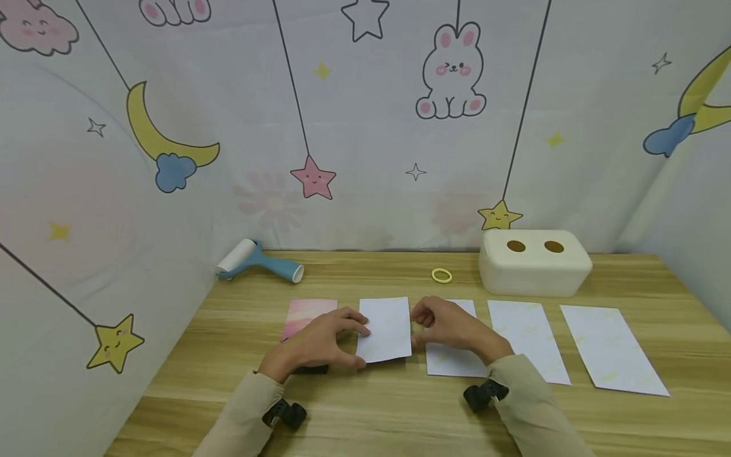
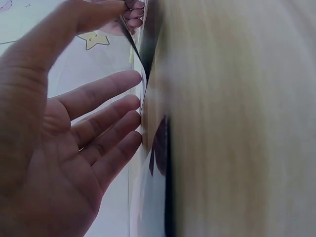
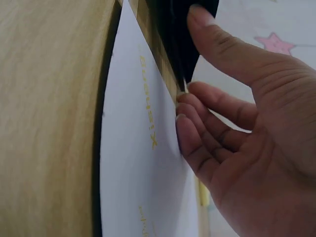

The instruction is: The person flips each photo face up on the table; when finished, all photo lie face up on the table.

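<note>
A white-backed photo sheet (image 1: 385, 327) stands between the hands, its near edge raised from the wooden table. Its dark face (image 3: 175, 37) shows in the right wrist view. My right hand (image 1: 451, 325) pinches the right edge, thumb over the dark side and fingertips at the back. At the left edge is my left hand (image 1: 322, 339), fingers spread and fairly straight; index fingertip and thumb touch the sheet. Beneath the left hand lies a pink picture sheet (image 1: 308, 311), partly hidden. A white sheet with yellow lettering (image 1: 454, 362) lies under the right hand.
Two more white sheets lie to the right, a nearer one (image 1: 531, 343) and a farther one (image 1: 615, 352). At the back are a blue-handled lint roller (image 1: 259, 259), a yellow ring (image 1: 441, 275) and a cream box with two holes (image 1: 533, 270). A printed curtain (image 1: 371, 127) hangs behind.
</note>
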The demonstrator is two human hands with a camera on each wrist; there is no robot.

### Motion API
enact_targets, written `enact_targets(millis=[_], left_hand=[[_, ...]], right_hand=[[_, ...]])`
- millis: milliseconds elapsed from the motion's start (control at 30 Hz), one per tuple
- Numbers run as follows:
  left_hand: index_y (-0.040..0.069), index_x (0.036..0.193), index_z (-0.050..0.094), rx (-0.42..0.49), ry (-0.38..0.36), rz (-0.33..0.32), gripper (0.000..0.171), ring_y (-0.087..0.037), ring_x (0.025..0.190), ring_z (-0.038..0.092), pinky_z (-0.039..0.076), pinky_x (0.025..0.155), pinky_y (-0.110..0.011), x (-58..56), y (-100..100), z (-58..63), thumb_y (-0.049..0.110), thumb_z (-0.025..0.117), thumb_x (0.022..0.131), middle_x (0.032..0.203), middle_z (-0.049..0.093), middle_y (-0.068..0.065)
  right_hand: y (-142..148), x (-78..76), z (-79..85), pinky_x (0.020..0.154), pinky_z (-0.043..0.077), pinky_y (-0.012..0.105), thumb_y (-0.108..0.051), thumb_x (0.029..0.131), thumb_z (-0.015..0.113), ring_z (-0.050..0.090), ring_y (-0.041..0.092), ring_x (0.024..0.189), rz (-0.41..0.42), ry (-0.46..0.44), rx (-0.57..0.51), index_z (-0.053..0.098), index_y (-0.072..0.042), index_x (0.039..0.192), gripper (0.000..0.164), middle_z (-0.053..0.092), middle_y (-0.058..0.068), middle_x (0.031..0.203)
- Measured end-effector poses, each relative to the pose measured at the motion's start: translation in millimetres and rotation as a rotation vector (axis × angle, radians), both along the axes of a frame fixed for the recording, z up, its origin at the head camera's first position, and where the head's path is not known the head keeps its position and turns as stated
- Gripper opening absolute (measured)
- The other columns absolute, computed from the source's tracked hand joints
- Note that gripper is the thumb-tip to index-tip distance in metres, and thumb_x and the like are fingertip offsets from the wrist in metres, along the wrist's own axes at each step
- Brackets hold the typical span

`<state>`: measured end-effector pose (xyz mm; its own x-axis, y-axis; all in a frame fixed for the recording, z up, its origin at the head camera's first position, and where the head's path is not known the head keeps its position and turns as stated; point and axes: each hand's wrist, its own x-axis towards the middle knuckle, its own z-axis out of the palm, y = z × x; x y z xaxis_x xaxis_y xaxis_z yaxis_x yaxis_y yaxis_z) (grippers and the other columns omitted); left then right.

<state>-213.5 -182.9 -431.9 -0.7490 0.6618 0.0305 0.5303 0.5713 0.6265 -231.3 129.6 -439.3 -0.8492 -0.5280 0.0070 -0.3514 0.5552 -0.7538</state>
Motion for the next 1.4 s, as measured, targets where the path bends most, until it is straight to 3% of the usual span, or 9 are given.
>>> enact_targets(millis=[200,500,800,1067,1400], left_hand=[[0.008,0.124,0.078,0.001,0.033,-0.013,0.057,-0.030,0.133,0.057,0.045,0.111,-0.046,-1.3,0,-1.0,0.039,0.096,0.079,0.140,0.062,-0.008],[0.007,0.120,0.079,0.050,0.069,-0.006,0.030,-0.029,0.122,0.062,0.051,0.102,-0.046,-3.3,3,-6.3,0.028,0.078,0.100,0.132,0.066,-0.010],[0.006,0.112,0.083,0.080,0.112,0.130,0.030,-0.025,0.108,0.066,0.054,0.093,-0.044,-0.7,19,-7.4,0.028,0.063,0.109,0.116,0.070,-0.005],[0.007,0.103,0.082,0.083,0.045,0.315,0.047,-0.019,0.095,0.063,0.051,0.085,-0.041,5.3,36,-5.5,0.045,0.056,0.110,0.104,0.067,-0.001],[0.007,0.101,0.082,0.056,0.044,0.392,0.055,-0.017,0.089,0.061,0.051,0.079,-0.039,6.8,44,-4.1,0.055,0.056,0.107,0.101,0.066,-0.002]], right_hand=[[-1,-2.8,-1.3,0.091,0.054,0.040,-0.019,0.086,0.091,0.064,0.018,0.099,-0.018,-0.006,-0.030,0.070,0.000,0.120,0.045,0.069,0.004,0.109],[-4,-1.8,-0.1,0.100,0.054,0.048,-0.016,0.087,0.090,0.066,0.031,0.116,0.027,0.010,-0.107,0.066,0.004,0.134,0.057,0.068,0.014,0.131],[-9,2.0,1.8,0.107,0.050,0.049,-0.011,0.087,0.089,0.056,0.038,0.135,0.060,-0.034,-0.195,0.058,0.004,0.145,0.068,0.062,0.018,0.144],[-17,5.5,1.2,0.109,0.049,0.050,-0.011,0.088,0.088,0.055,0.040,0.137,0.078,-0.056,-0.229,0.056,0.002,0.149,0.070,0.058,0.019,0.149],[-28,11.0,3.4,0.107,0.050,0.049,-0.012,0.089,0.088,0.057,0.037,0.135,0.100,-0.065,-0.240,0.050,0.000,0.155,0.077,0.057,0.018,0.151]])
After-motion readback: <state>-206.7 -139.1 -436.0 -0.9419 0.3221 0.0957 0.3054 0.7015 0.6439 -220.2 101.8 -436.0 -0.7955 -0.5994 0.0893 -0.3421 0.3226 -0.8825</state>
